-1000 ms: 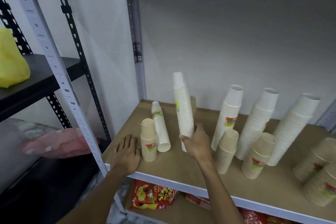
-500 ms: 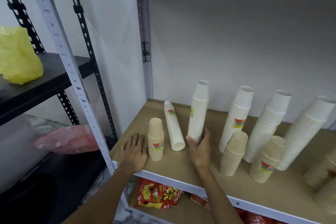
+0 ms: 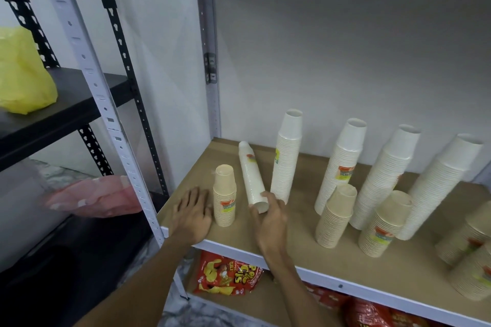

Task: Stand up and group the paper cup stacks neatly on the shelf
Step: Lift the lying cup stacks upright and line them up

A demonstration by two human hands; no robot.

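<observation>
Your right hand [image 3: 271, 218] is on the lying white stack [image 3: 248, 167]: index finger curled over the top of its near end, thumb hooked round the near side, so you're holding it by that end. The stack is on its side on the shelf board [image 3: 297, 244], near end toward you, far end pointing at the back left corner.

Your left hand [image 3: 192, 216] is flat, palm down on the front left corner of the board, fingers straight and slightly spread, holding nothing. Just beside its fingertips stands the short tan stack [image 3: 224, 196], upright; I can't tell whether you're touching it.

Right behind your right fingers, the tall white stack [image 3: 287, 156] is on its feet, just beside the lying one. Along the back to the right stand three more white stacks [image 3: 385, 175], spaced apart. In front of them are two tan stacks [image 3: 336, 218], upright as well. At the far right edge, more tan stacks [image 3: 467, 239] sit tilted and blurred.

On the shelf below there are red snack bags [image 3: 228, 276]. Off to your left, a yellow bag [image 3: 24, 74] sits on the black rack, with a pink bag [image 3: 98, 196] lower down.
</observation>
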